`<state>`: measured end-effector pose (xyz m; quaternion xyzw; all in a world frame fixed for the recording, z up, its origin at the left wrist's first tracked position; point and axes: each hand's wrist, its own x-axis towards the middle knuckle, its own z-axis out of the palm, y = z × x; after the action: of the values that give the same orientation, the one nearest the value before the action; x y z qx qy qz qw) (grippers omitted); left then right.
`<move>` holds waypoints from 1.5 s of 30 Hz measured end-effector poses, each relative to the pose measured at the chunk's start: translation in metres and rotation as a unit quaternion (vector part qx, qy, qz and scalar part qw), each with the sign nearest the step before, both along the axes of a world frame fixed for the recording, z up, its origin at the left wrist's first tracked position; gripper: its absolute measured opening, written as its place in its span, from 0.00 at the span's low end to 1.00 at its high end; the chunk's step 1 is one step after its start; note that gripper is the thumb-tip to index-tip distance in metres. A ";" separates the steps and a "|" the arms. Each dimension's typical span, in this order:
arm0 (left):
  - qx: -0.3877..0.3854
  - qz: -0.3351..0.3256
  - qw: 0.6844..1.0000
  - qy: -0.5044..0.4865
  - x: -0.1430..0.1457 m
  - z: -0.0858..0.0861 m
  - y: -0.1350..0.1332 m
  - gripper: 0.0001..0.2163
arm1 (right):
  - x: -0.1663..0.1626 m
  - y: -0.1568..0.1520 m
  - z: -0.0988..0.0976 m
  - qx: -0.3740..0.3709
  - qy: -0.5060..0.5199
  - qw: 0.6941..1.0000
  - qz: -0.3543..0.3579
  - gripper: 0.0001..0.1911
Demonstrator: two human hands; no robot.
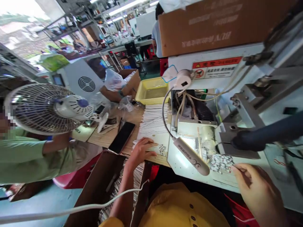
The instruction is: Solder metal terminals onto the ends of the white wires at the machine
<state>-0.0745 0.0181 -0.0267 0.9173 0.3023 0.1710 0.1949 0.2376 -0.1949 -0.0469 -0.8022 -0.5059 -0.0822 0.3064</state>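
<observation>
My left hand (142, 150) lies at the table's front edge with its fingers stretched out and apart. Its fingertips reach toward a small cluster of tiny white and dark parts (162, 149) on a white sheet. Behind it, long thin white strips (155, 118) lie in rows. On the right, my right hand (259, 186) has thumb and forefinger pinched together beside a heap of small whitish parts (221, 163) on the machine's table. Whatever is between those fingertips is too small to make out. A grey lamp head (191, 156) on a bent neck hangs between my hands.
A black phone (122, 137) lies left of the strips. At the back stands a yellow basket (151, 90). A white fan (42, 108) and a seated person's sleeve (21, 156) are at left. Machine arms (246, 126) crowd the right. A box of strips (94, 186) stands below the table.
</observation>
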 end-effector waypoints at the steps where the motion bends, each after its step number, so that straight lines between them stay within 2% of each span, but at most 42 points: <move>1: -0.010 -0.005 1.000 -0.001 0.004 0.004 0.002 0.14 | 0.000 0.000 -0.001 -0.005 0.003 1.000 -0.005 0.20; 3: -0.003 0.017 1.000 -0.013 0.018 0.008 0.008 0.11 | -0.001 -0.001 -0.002 -0.018 0.009 1.000 -0.024 0.21; 7: 0.110 0.161 0.981 -0.016 0.051 0.004 0.020 0.11 | -0.002 -0.004 0.002 -0.016 -0.005 0.998 -0.059 0.22; 9: 0.136 0.192 0.972 0.013 0.063 0.003 0.025 0.12 | -0.002 -0.005 0.006 -0.005 -0.001 0.999 -0.050 0.22; 14: 0.116 0.155 0.981 0.028 0.057 0.007 0.029 0.06 | 0.001 -0.010 0.007 0.007 0.115 0.993 -0.028 0.21; 19: 0.092 0.131 0.985 -0.065 0.038 0.005 0.032 0.05 | 0.001 -0.014 0.003 -0.038 0.282 0.956 -0.066 0.23; 23: 0.063 0.132 0.980 -0.135 0.033 0.005 0.035 0.07 | 0.003 -0.012 0.002 -0.045 0.347 0.934 -0.076 0.23; 28: 0.069 0.097 0.980 -0.159 0.035 0.015 0.030 0.11 | 0.001 -0.011 0.000 -0.051 0.356 0.932 -0.043 0.21; 31: 0.079 0.070 0.980 -0.171 0.038 0.018 0.028 0.13 | -0.007 -0.011 0.005 -0.040 0.354 0.933 -0.047 0.19; 35: 0.098 0.085 0.974 -0.184 0.042 0.015 0.030 0.09 | -0.012 -0.010 0.014 -0.044 0.348 0.935 -0.052 0.17; 38: 0.111 0.111 0.980 -0.125 0.044 0.013 0.032 0.09 | -0.011 -0.011 0.016 -0.048 0.330 0.941 -0.053 0.17; 42: 0.121 0.106 0.987 0.001 0.046 0.012 0.032 0.07 | -0.011 -0.010 0.014 -0.036 0.321 0.945 -0.040 0.17; 45: 0.109 0.091 0.990 0.011 0.046 0.012 0.031 0.06 | -0.012 -0.009 0.014 -0.037 0.329 0.943 -0.035 0.16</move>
<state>-0.0281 0.0494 -0.0143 0.9035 0.3662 0.2100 0.0745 0.2259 -0.2039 -0.0334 -0.8123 -0.3516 0.1945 0.4227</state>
